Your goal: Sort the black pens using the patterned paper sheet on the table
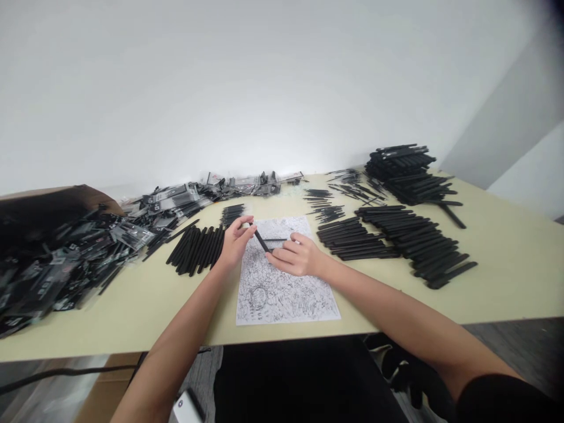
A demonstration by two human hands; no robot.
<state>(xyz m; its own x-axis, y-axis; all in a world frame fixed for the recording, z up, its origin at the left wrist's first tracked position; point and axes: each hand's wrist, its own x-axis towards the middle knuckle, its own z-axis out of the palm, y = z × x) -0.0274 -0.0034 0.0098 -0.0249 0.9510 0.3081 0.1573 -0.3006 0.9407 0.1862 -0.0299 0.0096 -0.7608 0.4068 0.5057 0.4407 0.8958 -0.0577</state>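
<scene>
At far left, a heap of packets [57, 276] covers part of your table [506, 264]. Next, a pen row [194, 249] lies just beside your left hand [235, 242]. Your left fingers pinch the upper end of a tilted black pen [261, 241] above the scribbled sheet [286, 299]; your right hand [297, 255], set apart, grips its lower end. A thin rod [276, 239] meets your right fingertips; its hold cannot be determined. Farther right lie slanted pen rows [414, 241].

Workroom or office, cannot tell which: scribbled sheet [286, 299] beneath right hand [296, 257]; rows of black pens [412, 241] to its right; heaped packets [53, 276] left of left hand [235, 242]; long table [145, 320] under both; plain wall [264, 88] beyond.
</scene>
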